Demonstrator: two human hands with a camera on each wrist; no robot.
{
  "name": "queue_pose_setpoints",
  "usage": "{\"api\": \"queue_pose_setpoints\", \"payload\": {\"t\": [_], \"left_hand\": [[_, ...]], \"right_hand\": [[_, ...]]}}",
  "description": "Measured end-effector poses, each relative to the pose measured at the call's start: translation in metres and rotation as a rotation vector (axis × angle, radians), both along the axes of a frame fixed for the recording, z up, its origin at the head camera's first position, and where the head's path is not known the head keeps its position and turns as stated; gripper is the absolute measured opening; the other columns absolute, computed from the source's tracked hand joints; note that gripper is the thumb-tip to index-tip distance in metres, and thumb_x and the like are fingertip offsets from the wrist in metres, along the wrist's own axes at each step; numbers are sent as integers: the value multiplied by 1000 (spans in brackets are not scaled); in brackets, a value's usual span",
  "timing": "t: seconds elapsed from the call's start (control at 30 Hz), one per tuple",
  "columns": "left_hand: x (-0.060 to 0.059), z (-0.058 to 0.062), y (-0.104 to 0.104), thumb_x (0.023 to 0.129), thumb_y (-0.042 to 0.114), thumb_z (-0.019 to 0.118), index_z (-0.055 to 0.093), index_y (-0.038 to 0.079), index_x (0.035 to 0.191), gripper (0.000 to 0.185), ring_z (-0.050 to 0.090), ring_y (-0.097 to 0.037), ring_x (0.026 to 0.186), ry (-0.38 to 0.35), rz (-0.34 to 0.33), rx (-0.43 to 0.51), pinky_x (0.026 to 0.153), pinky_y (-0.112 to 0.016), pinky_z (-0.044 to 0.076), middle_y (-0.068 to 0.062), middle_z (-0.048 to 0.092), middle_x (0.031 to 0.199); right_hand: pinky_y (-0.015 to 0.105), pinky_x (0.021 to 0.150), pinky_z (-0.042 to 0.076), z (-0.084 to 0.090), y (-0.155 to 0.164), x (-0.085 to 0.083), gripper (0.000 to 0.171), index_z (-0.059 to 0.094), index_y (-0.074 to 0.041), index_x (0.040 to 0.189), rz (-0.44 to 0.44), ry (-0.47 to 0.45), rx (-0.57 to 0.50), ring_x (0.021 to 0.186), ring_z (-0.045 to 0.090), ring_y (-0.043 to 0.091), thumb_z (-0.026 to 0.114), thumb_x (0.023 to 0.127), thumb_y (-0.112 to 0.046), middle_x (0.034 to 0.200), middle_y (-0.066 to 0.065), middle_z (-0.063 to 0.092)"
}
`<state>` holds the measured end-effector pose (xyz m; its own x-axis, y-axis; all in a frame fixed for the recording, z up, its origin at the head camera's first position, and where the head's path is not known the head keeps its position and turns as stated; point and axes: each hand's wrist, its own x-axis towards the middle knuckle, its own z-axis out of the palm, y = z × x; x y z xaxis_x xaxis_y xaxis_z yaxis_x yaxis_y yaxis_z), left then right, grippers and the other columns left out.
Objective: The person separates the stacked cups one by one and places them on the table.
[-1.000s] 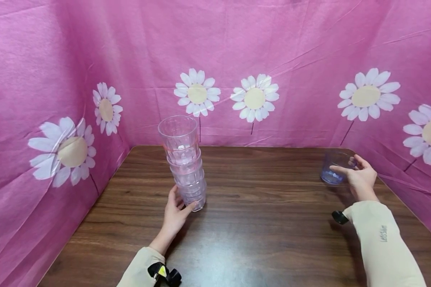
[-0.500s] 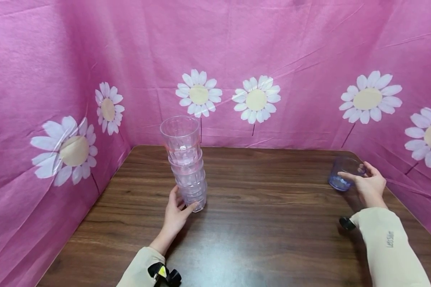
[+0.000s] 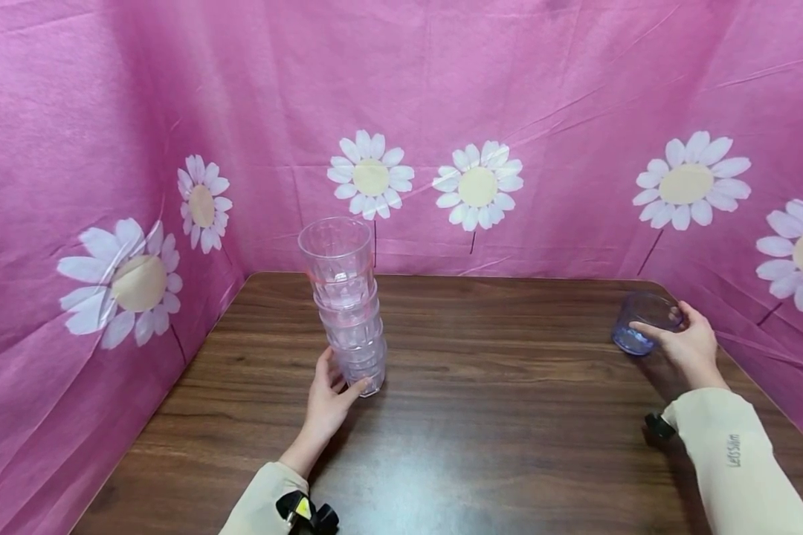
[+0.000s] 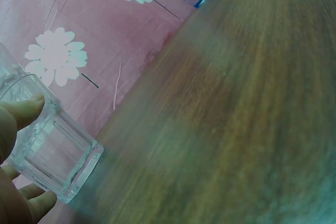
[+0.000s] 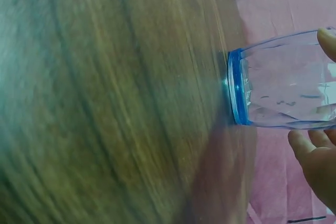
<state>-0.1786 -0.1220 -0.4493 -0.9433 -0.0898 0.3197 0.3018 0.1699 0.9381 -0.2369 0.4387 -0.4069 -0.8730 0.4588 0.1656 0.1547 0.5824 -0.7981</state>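
Two hands: both were on cups, well apart, at opposite sides of the table (image 3: 482, 416).
Left hand (image 3: 328, 401): it sat at the near left, curled round the foot of the stack of clear cups (image 3: 348, 305); the thumb lay on the right side of the bottom cup and the fingers wrapped the left side.
Left wrist view: the thumb (image 4: 23, 113) pressed the upper wall of the bottom cup (image 4: 52, 153) and fingertips showed below it, so the grasp was partly closed, not tight.
Stack of clear cups: it stood upright on the table, left of centre, several cups nested, leaning slightly.
Right hand (image 3: 689, 345): it was at the far right, half open, with thumb and fingers cupped round the blue cup (image 3: 639, 333).
Blue cup: it stood upright on the table by the far right edge, close to the pink cloth (image 3: 575, 111); in the right wrist view its blue base met the wood.
Right fingers (image 5: 310, 153): they touched the cup's wall near the rim.
Backdrop: the pink cloth with white daisies hung behind and on both sides.
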Motion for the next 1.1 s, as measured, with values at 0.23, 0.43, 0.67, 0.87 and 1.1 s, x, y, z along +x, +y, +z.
{"api": "queue_pose_setpoints", "payload": {"t": [0.23, 0.43, 0.67, 0.87, 1.1], "left_hand": [[-1, 0, 0, 81, -6, 77, 30, -12, 143, 78, 51, -54, 119, 7, 1, 1, 101, -59, 46, -39, 42, 137], [-2, -1, 0, 82, -6, 77, 30, -12, 143, 77, 50, -54, 119, 18, -4, 1, 101, -59, 45, -39, 42, 137], [-1, -2, -1, 81, -6, 77, 30, -12, 143, 78, 50, -55, 120, 13, -6, 4, 101, -59, 45, -39, 42, 137], [-1, -2, -1, 81, -6, 77, 30, -11, 143, 78, 50, -54, 120, 13, -13, 14, 101, -58, 45, -38, 41, 139], [-2, -3, -1, 81, -6, 77, 30, -11, 144, 78, 50, -54, 120, 13, -13, 17, 102, -58, 45, -38, 41, 139]], "right_hand": [[62, 117, 16, 5, 0, -1, 105, 9, 10, 153, 41, -4, 92, 140, 16, 56, 76, 86, -35, 152, 41, 15], [59, 118, 15, 13, -8, -3, 106, 9, 9, 154, 32, 38, 98, 142, 16, 52, 76, 85, -35, 155, 37, 13], [55, 120, 17, 31, -33, -10, 99, 18, 5, 155, 17, 150, 130, 143, 20, 47, 77, 84, -30, 156, 32, 20], [60, 117, 20, 48, -63, -14, 93, 21, 8, 153, 118, 223, 196, 140, 24, 50, 75, 86, -26, 151, 35, 27], [60, 117, 19, 60, -97, -18, 90, 23, 10, 152, 256, 299, 196, 139, 26, 50, 76, 86, -22, 149, 36, 30]]}}
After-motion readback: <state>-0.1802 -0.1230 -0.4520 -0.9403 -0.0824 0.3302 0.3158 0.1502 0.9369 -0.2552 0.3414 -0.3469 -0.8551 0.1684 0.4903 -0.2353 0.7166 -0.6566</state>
